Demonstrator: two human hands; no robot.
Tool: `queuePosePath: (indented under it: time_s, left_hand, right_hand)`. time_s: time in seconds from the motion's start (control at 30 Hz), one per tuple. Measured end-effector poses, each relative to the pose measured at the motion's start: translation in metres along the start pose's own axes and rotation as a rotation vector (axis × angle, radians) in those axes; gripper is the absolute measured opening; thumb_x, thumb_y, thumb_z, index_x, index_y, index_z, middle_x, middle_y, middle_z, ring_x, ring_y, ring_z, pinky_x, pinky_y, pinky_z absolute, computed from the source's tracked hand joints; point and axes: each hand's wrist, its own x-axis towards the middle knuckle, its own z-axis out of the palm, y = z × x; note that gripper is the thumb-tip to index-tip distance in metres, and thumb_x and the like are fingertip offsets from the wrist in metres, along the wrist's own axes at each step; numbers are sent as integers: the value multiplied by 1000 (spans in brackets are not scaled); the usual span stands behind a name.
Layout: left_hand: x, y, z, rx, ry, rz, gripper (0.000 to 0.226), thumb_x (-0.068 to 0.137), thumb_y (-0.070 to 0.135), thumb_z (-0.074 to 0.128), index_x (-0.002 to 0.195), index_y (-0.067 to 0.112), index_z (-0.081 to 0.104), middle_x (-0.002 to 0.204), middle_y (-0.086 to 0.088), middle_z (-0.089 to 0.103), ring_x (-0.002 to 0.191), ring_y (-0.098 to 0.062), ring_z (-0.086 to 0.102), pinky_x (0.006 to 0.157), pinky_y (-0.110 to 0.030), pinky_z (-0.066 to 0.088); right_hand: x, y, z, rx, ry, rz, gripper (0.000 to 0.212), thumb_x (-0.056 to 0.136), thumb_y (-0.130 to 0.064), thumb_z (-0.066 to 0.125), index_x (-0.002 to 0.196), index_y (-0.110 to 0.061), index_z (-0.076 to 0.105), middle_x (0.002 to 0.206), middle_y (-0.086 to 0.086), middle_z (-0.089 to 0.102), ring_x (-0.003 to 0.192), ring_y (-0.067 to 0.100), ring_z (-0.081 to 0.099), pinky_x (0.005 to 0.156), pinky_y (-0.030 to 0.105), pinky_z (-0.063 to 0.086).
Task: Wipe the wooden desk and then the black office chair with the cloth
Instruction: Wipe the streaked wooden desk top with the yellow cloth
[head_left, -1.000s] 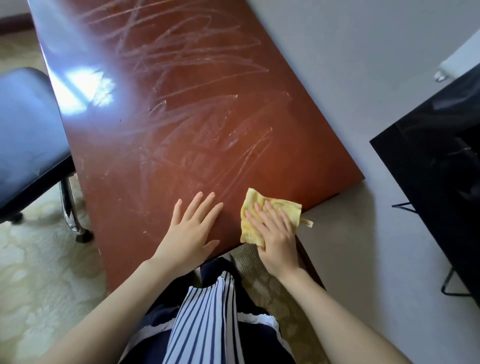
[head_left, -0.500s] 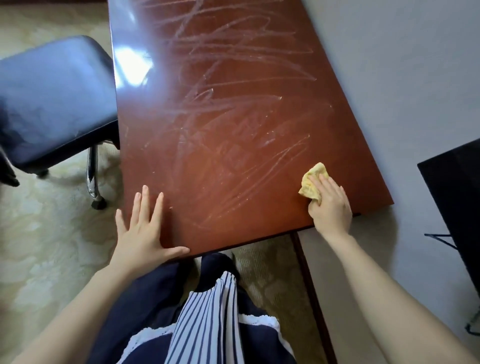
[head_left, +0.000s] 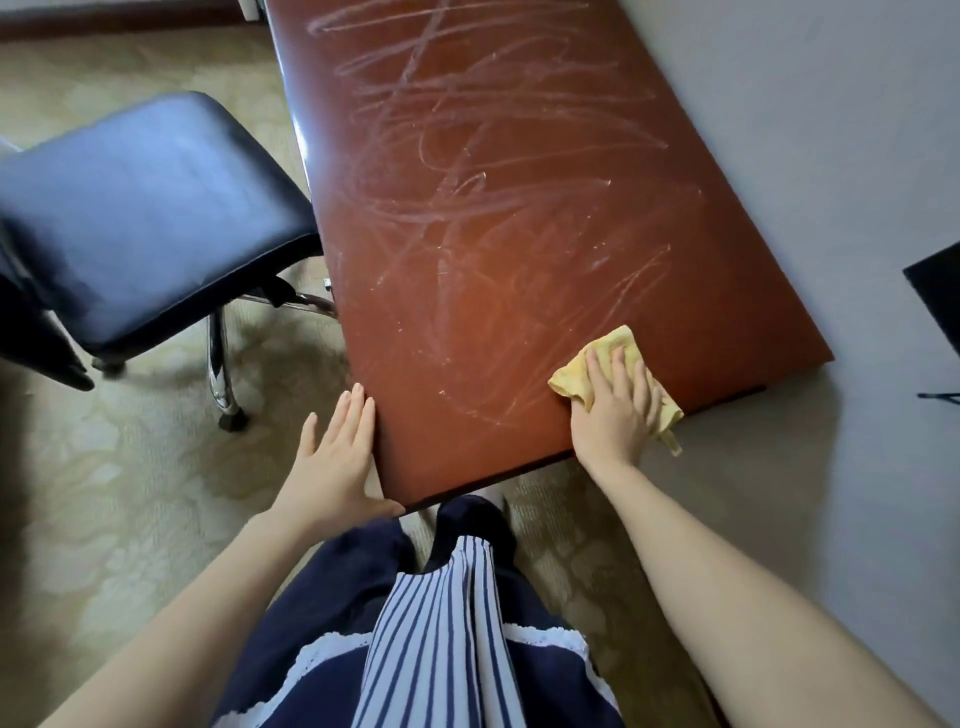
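Observation:
The reddish wooden desk (head_left: 509, 208) runs away from me, its top streaked with pale wipe marks. My right hand (head_left: 615, 410) lies flat on the yellow cloth (head_left: 569, 376), pressing it onto the desk near the front right corner. My left hand (head_left: 332, 462) rests with straight fingers against the desk's front left corner, thumb along the near edge. The black office chair (head_left: 140, 208) stands left of the desk, its padded seat toward the desk's long side.
A grey wall (head_left: 831, 156) runs along the desk's right side. A black flat object (head_left: 940, 291) on thin legs shows at the right edge. Patterned beige carpet (head_left: 130, 493) covers the floor. The chair's chrome legs (head_left: 221, 364) stand close to the desk.
My right hand slid the cloth out toward the front right corner and now lies flatter on it. My left hand moved to the front left corner. The view swung left, showing more chair.

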Motion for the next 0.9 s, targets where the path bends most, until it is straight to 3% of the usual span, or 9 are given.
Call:
queuePosePath:
  time_s: [0.2,0.33,0.5,0.6,0.8,0.9]
  left_hand:
    - [-6,-18,-5,57,-44,118,120,79,65,59,148,6,-20,154,-10,-30,144,-24,-21,117,-48,-2]
    - [-6,-25,-4,88,-39,162,117,82,54,65,148,7,-19,154,-9,-31,145,-25,-19,117,-49,1]
    - [-8,-29,-3,36,-33,180,108,86,46,62,149,10,-19,155,-6,-30,146,-27,-16,117,-49,4]
    - [-7,-28,-3,11,-30,182,103,89,43,59,149,11,-19,155,-4,-29,146,-27,-15,118,-48,4]
    - [-10,-28,-6,-410,-48,166,111,80,32,74,151,16,-10,157,1,-22,148,-20,-6,118,-42,15]
    - [-14,-23,-1,-541,33,86,106,82,30,73,152,18,-6,158,2,-17,148,-17,-5,119,-37,12]
  right_hand:
    - [-90,-62,14,76,-74,-182,69,86,-24,64,146,-32,31,156,0,24,145,26,12,118,43,0]
    - [-136,-89,18,208,-114,-345,66,80,-13,69,139,-29,45,150,-1,37,142,27,24,117,43,4]
    - [-157,-80,13,215,-203,-545,58,85,-15,64,138,-31,47,149,-5,38,138,26,30,115,41,7]
    - [-144,-69,3,124,-168,-665,58,80,-13,70,134,-28,53,142,-2,48,129,27,44,111,47,20]
    - [-126,-84,0,-38,-140,-858,67,63,-21,82,127,-23,61,130,3,60,115,27,58,103,47,41]
    - [-107,-91,-3,-158,-165,-919,74,67,-33,78,136,-24,52,139,3,52,122,26,52,105,47,39]
